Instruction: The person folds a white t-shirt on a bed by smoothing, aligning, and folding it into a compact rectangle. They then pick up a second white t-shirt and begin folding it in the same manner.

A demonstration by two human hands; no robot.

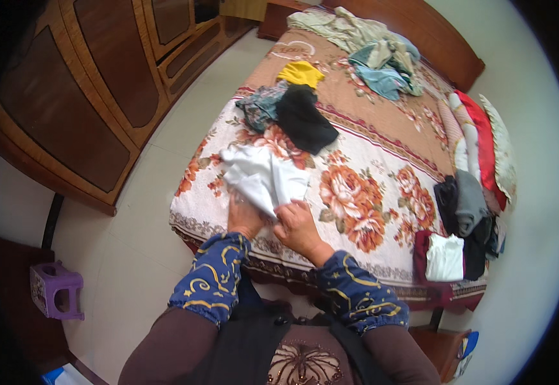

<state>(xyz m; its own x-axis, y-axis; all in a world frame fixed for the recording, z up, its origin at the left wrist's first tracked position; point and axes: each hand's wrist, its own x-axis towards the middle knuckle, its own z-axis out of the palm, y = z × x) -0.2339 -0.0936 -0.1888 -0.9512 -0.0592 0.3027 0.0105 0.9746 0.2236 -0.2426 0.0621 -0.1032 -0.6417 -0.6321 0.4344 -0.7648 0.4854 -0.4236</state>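
Observation:
A white garment [265, 175], partly folded and creased, lies on the floral bed cover [356, 207] near the foot of the bed. My right hand [300, 226] pinches its near edge between thumb and fingers. Against the same near edge on the left is my left hand [244, 216]; the cloth hides its fingers, so its grip cannot be made out. Just beyond the garment lie black clothing [304, 118], a patterned grey-green garment [262, 106] and a yellow cloth [301, 73]. Both forearms wear blue sleeve covers with yellow swirls.
Folded clothes, including a white one [445, 257] and a grey roll [470, 202], are stacked at the bed's right edge beside upright bedding [481, 144]. More rumpled clothes [383, 72] lie near the headboard [419, 33]. Wooden wardrobes [106, 62] and a purple stool [58, 291] stand left.

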